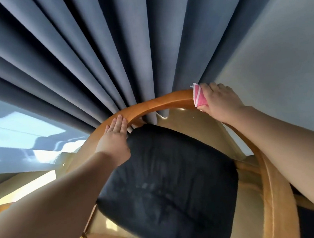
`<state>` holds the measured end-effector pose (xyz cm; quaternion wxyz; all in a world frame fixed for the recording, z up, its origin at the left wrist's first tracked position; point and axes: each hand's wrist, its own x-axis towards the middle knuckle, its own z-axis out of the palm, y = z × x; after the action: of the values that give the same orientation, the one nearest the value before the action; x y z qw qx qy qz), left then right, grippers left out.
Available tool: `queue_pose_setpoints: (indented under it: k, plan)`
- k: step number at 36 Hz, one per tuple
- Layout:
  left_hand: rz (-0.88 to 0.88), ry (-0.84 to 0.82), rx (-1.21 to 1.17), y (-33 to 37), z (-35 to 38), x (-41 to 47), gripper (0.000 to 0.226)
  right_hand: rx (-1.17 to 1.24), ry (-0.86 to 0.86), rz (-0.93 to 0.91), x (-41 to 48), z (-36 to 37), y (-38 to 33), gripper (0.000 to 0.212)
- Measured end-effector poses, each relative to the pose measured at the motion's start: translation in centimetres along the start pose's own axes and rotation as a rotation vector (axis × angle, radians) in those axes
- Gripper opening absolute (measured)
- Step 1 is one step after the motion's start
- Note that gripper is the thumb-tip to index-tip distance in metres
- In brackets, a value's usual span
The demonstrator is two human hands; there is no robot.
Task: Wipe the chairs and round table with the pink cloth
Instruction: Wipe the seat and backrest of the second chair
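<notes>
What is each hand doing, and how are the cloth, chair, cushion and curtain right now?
curtain: hanging in folds.
chair: standing against the curtain.
cushion: lying on the chair's seat.
pink cloth: pressed on the chair's top rail.
right hand: grips the pink cloth.
left hand: flat on the rail, fingers straight.

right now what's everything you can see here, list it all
wooden chair: one, orange-brown, centre, curved top rail against the curtain
seat cushion: one, dark navy, on the chair
pink cloth: one, pink with white edging, on the right part of the rail
curtain: one, grey-blue, pleated, behind the chair
wall: pale grey, right
floor: tan, under the chair
left hand: flat on the rail, fingers straight
right hand: grips the pink cloth against the rail
</notes>
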<state>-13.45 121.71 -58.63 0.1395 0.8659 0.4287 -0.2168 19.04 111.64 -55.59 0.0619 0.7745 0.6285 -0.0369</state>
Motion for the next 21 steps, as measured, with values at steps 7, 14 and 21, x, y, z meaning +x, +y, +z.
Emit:
queue_pose_setpoints:
  k: [7,14,21]
  plan:
    - [-0.069,0.001,-0.041,1.3,-1.2,0.1,0.089,0.042,0.033,0.074,-1.8,0.8,1.3,0.073]
    - [0.186,0.156,-0.03,8.3,-3.6,1.7,0.082,0.064,0.041,0.052,-1.8,0.9,1.3,0.07]
    - [0.349,0.162,-0.138,15.9,-5.6,4.2,0.088,0.198,-0.108,-0.036,-1.7,0.5,2.4,0.066]
